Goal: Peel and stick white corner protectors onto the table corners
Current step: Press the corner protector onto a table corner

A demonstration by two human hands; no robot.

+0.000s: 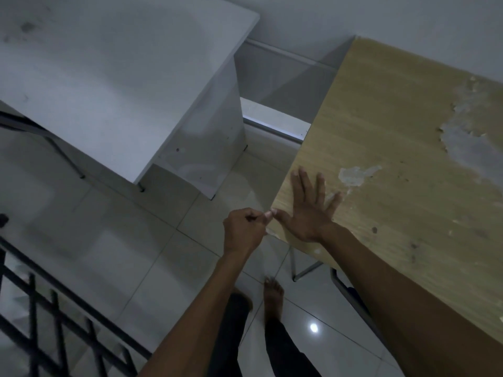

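Observation:
A light wooden table [381, 148] with worn, peeling patches fills the right side. My right hand [310, 210] lies flat and spread on its top near the front left corner [270, 229], thumb reaching to the table's left edge. My left hand [245, 229] is curled beside that edge, off the table, its fingertips pinched together and touching the right thumb. Something small and pale [268, 213] may sit between the pinched fingers; the dim, blurred view does not let me tell. No corner protector shows clearly.
A white desk [114, 85] stands to the left across a gap of white floor tiles [130, 240]. A black metal railing [54, 317] runs along the lower left. My bare feet [272, 292] stand below the table corner, beside the table's metal leg [304, 270].

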